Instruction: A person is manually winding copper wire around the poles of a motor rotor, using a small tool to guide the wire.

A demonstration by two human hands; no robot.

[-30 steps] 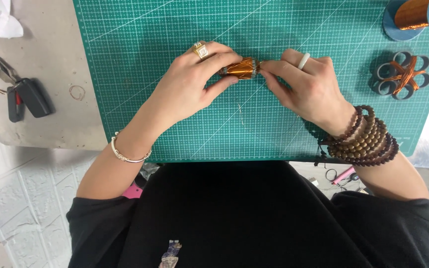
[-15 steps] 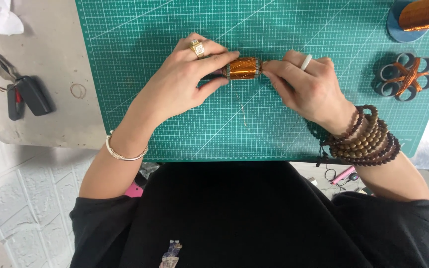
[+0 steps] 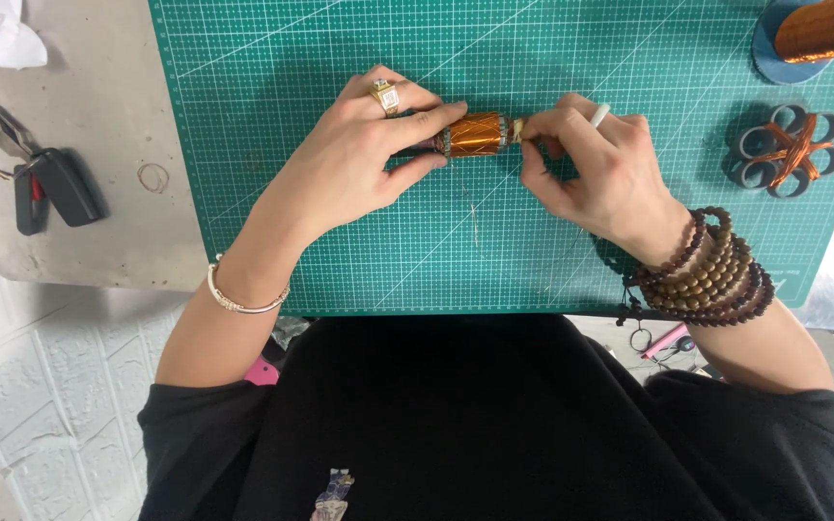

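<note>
Both hands hold a small copper coil [image 3: 476,134] just above the green mat [image 3: 272,87], near its middle. L hand [image 3: 359,164] pinches the coil's left end w/ thumb and forefinger; R hand [image 3: 596,169] grips the right end w/ its fingertips. A thin wire [image 3: 475,217] trails down from the coil over the mat. Wire spool [image 3: 808,34] at top right, wound core [image 3: 786,150] below it. Key fob [image 3: 45,183] lies left on the grey table [image 3: 98,106].
</note>
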